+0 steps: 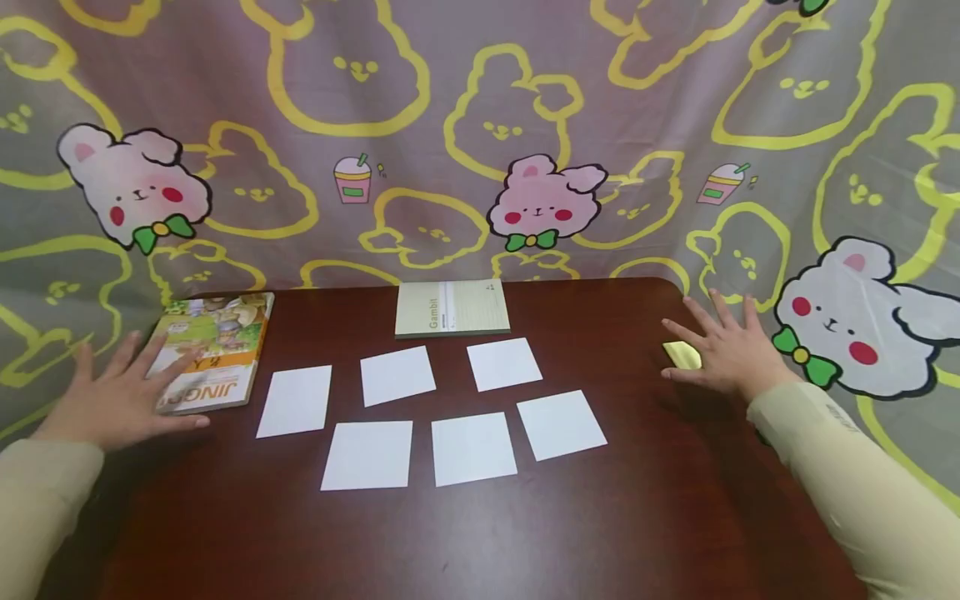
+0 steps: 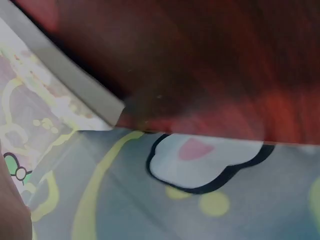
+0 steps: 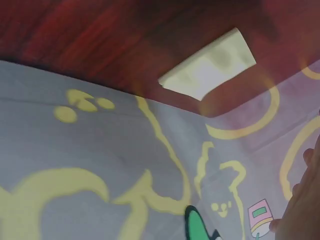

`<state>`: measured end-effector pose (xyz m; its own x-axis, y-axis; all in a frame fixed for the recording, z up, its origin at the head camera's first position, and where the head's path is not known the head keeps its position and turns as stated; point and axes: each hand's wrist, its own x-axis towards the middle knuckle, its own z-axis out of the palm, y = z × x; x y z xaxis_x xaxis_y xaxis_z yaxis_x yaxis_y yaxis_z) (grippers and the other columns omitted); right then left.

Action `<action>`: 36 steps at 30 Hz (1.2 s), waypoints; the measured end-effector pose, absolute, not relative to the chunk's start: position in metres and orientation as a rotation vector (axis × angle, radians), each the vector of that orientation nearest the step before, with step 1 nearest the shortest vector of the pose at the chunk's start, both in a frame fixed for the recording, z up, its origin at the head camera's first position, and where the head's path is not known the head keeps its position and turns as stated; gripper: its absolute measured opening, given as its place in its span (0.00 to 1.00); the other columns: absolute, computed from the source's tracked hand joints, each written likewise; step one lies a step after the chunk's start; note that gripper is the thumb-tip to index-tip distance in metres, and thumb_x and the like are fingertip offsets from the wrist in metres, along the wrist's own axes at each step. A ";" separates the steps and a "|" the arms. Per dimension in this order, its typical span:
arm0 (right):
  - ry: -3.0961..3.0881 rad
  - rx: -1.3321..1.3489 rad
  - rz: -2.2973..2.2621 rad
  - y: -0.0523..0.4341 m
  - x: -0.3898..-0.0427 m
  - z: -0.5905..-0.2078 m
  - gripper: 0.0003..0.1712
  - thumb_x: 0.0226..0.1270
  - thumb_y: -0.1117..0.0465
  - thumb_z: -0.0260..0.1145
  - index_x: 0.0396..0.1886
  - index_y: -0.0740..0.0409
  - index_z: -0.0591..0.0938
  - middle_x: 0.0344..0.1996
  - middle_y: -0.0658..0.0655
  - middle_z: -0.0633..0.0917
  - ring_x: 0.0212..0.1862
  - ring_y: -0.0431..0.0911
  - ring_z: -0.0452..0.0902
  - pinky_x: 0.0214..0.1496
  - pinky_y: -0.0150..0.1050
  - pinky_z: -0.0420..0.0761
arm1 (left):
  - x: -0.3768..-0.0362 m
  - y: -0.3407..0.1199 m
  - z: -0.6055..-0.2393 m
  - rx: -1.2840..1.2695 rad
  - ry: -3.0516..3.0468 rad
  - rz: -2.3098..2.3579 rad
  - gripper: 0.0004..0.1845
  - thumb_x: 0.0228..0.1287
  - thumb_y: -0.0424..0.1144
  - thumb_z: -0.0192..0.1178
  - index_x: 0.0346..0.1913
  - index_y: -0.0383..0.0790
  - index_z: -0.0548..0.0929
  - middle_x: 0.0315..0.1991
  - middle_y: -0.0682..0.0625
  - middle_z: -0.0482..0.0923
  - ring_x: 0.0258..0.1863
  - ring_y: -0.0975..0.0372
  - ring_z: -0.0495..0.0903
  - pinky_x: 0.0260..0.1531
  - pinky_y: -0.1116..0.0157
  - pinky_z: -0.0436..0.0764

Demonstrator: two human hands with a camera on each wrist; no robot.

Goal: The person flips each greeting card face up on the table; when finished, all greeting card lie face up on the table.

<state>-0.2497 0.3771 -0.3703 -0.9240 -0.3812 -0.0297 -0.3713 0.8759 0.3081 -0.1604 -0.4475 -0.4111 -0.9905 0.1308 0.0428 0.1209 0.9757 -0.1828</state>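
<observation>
Nearest you, six white paper squares [image 1: 423, 408] are lying on the dark red table [image 1: 480, 533] in two rows: three in the near row, three in the row behind, each apart from its neighbours. Your left hand [image 1: 120, 396] is lying palm down at the table's left edge, fingers straight and spread, the fingertips resting on the near end of the one picture book [image 1: 213, 350] printed with "JINGO". Your right hand [image 1: 723, 350] is hovering or resting palm down near the right edge, fingers fanned apart, just beside a single small yellow pad [image 1: 681, 355]; whether it is touching the pad you cannot tell from the head view. Both arms are reaching forward in pale sleeves [image 1: 862, 483]. Farther back, one pale green notebook [image 1: 452, 307] marked "Gambit" is lying at the far edge, centred. Behind everything, a grey bunny-print cloth [image 1: 480, 125] is hanging.
</observation>
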 end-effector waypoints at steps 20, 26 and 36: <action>-3.158 0.472 0.333 0.266 -0.287 -0.355 0.52 0.75 0.26 0.46 0.84 0.53 0.54 0.79 0.73 0.52 0.79 0.72 0.35 0.73 0.74 0.30 | -0.234 -0.297 -0.339 -0.464 -2.948 0.139 0.61 0.57 0.79 0.57 0.84 0.48 0.50 0.83 0.35 0.34 0.80 0.41 0.26 0.69 0.39 0.17; -3.128 0.490 0.853 0.231 -0.294 -0.355 0.48 0.79 0.32 0.47 0.85 0.56 0.50 0.81 0.68 0.53 0.81 0.66 0.41 0.78 0.68 0.42 | -0.260 -0.222 -0.336 -0.682 -2.915 0.121 0.61 0.56 0.82 0.55 0.85 0.52 0.49 0.84 0.39 0.33 0.81 0.45 0.28 0.74 0.40 0.25; -3.010 0.307 1.611 0.202 -0.313 -0.385 0.35 0.84 0.50 0.54 0.76 0.73 0.65 0.73 0.71 0.69 0.73 0.63 0.66 0.74 0.55 0.66 | -0.275 -0.117 -0.350 -1.056 -2.951 -0.089 0.57 0.61 0.77 0.57 0.85 0.53 0.47 0.84 0.40 0.36 0.82 0.47 0.34 0.79 0.49 0.38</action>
